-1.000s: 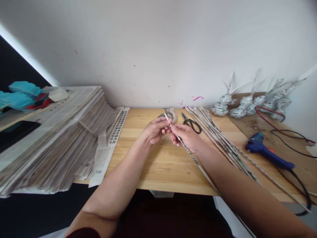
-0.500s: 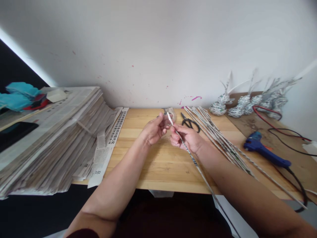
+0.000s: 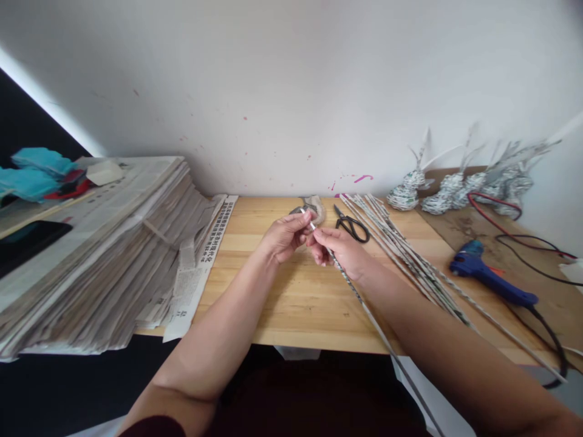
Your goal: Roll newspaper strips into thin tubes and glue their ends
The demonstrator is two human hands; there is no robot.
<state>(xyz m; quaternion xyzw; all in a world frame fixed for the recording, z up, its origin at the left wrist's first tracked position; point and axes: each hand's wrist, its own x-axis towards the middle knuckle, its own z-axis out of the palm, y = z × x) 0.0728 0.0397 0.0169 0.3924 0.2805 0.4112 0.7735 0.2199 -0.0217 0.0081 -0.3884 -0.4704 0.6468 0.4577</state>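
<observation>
Between my hands runs a long, thin rolled newspaper stick (image 3: pixel 362 301), slanting from its white tip over the table down past the front edge. My left hand (image 3: pixel 288 235) pinches it close to the white tip. Just below that, my right hand (image 3: pixel 336 247) has its fingers closed around the stick. Black-handled scissors (image 3: pixel 351 227) lie just beyond my right hand. A beige roll (image 3: pixel 319 209), perhaps tape, sits behind my fingers and is partly hidden by them.
A tall stack of newspapers (image 3: pixel 132 243) fills the left side, with a phone (image 3: pixel 34 243) on it. More paper sticks (image 3: pixel 405 261) lie to the right. A blue glue gun (image 3: pixel 492 276) rests on cardboard near several woven paper figures (image 3: pixel 405 191).
My left hand has gone from loosely open beside the stick's tip to pinching it. The right hand keeps its hold in nearly the same place.
</observation>
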